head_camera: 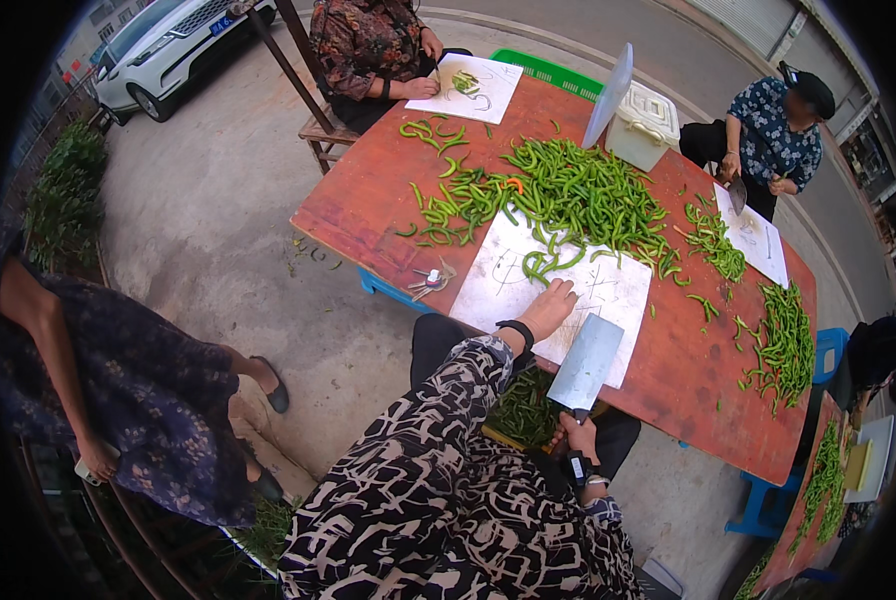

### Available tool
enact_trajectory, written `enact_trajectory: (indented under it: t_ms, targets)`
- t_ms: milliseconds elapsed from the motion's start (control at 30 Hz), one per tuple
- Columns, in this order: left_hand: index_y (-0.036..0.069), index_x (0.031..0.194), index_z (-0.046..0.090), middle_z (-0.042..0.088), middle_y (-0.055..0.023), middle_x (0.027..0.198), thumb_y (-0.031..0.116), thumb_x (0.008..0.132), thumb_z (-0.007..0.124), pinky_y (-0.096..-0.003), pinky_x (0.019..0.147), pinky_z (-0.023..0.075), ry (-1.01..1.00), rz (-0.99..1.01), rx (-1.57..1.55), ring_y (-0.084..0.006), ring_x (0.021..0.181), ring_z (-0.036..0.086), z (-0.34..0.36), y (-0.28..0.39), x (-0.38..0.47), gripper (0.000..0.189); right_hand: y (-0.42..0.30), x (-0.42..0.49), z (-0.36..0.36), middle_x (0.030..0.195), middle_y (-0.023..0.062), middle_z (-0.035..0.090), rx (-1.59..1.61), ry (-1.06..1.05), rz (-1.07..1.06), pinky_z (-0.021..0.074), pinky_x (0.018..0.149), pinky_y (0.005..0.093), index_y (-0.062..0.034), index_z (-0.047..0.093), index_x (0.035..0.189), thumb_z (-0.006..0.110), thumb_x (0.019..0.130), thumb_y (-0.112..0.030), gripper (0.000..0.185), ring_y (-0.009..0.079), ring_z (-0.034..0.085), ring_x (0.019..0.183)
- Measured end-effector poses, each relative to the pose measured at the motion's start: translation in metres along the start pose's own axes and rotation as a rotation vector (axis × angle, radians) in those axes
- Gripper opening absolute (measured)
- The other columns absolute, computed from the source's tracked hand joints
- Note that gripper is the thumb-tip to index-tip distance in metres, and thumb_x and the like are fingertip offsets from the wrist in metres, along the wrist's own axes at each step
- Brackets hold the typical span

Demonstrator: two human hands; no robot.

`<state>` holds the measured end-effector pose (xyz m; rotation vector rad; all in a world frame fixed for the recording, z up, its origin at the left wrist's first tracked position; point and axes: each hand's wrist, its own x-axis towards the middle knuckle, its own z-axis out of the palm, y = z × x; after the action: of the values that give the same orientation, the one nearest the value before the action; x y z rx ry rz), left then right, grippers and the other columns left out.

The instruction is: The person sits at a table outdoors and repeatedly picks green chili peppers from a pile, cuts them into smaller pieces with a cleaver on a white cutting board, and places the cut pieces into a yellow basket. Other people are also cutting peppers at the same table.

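Observation:
My right hand [579,435] grips the handle of a cleaver [587,364], whose broad blade lies flat over the near edge of a white cutting board [485,296]. The board bears dark marker strokes. My left hand [550,309] reaches over the middle of the board, fingers bent and pointing away from me. Just beyond its fingertips, several loose green chili peppers [539,264] lie on the board; whether the fingers touch one is hidden. A large heap of green chili peppers [590,191] covers the far edge of the board and the table behind.
Keys [434,280] lie left of the board on the red wooden table [365,195]. Two people cut at other boards [493,97] across it. A lidded plastic box [643,124] stands at the back. Below the near edge, a yellow crate [504,437] holds peppers. Someone stands at left.

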<state>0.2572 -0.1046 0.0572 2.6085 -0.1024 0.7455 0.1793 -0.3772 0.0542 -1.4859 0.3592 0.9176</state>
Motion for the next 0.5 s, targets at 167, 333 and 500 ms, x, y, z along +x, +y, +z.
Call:
enact_trajectory:
  t_ms: [167, 333, 500]
  targets:
    - [-0.003, 0.086, 0.060, 0.054, -0.0184, 0.108, 0.000, 0.074, 0.055, -0.0352, 0.093, 0.0453, -0.198, -0.074, 0.046, -0.0332, 0.107, 0.049, -0.001, -0.002, -0.049, 0.014, 0.003, 0.005, -0.002, 0.064, 0.0042, 0.051, 0.010, 0.000, 0.008, 0.0465, 0.046, 0.0338, -0.0052, 0.053, 0.090, 0.067, 0.087, -0.009, 0.015, 0.0170, 0.051, 0.050]
    - [-0.001, 0.080, 0.062, 0.055, -0.0158, 0.099, 0.002, 0.073, 0.055, -0.0339, 0.090, 0.0453, -0.078, -0.024, 0.047, -0.0313, 0.101, 0.050, 0.002, -0.003, -0.051, 0.010, 0.005, 0.004, -0.002, 0.063, 0.0043, 0.051, 0.019, 0.004, -0.014, 0.0456, 0.045, 0.0337, -0.0048, 0.053, 0.088, 0.067, 0.086, -0.008, 0.015, 0.0174, 0.051, 0.050]
    - [-0.001, 0.075, 0.063, 0.057, -0.0156, 0.096, 0.001, 0.072, 0.056, -0.0345, 0.091, 0.0453, -0.225, -0.054, 0.080, -0.0317, 0.100, 0.051, 0.000, -0.006, -0.034, 0.008, 0.003, 0.004, -0.002, 0.064, 0.0045, 0.050, -0.003, -0.009, 0.008, 0.0466, 0.047, 0.0343, -0.0049, 0.051, 0.091, 0.066, 0.088, -0.009, 0.016, 0.0178, 0.050, 0.050]
